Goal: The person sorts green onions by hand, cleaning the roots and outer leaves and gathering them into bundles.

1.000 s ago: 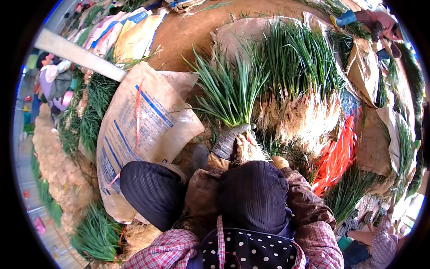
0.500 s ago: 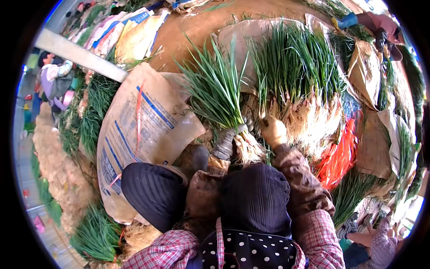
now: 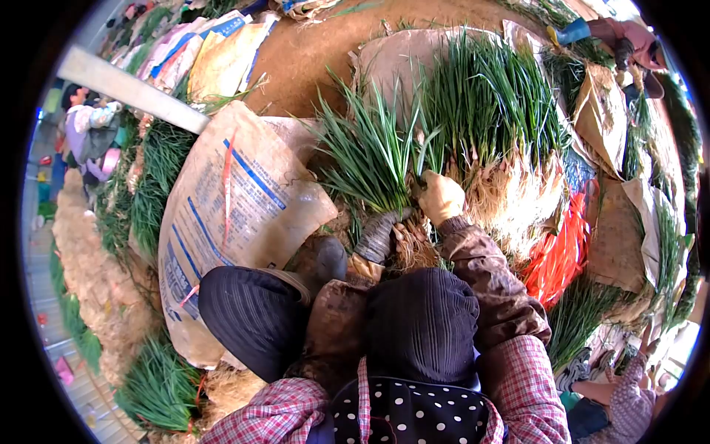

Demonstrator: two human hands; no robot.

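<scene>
A bunch of green-leaved plants with pale roots is gripped low on its stems by my left hand, which wears a dark grey covering. My right hand, in a tan glove, is closed at the right side of that bunch, by the stems; its fingertips are partly hidden. Just right of my right hand stands a large row of the same plants, leaves up, with a mass of pale roots below.
A printed sack lies to the left. Red plastic strips are at the right. A pale beam crosses the upper left. Other people are at the far left, upper right and lower right.
My right hand has moved up and slightly left, from the edge of the row to the held bunch. The bunch's leaves have spread and shifted to the right.
</scene>
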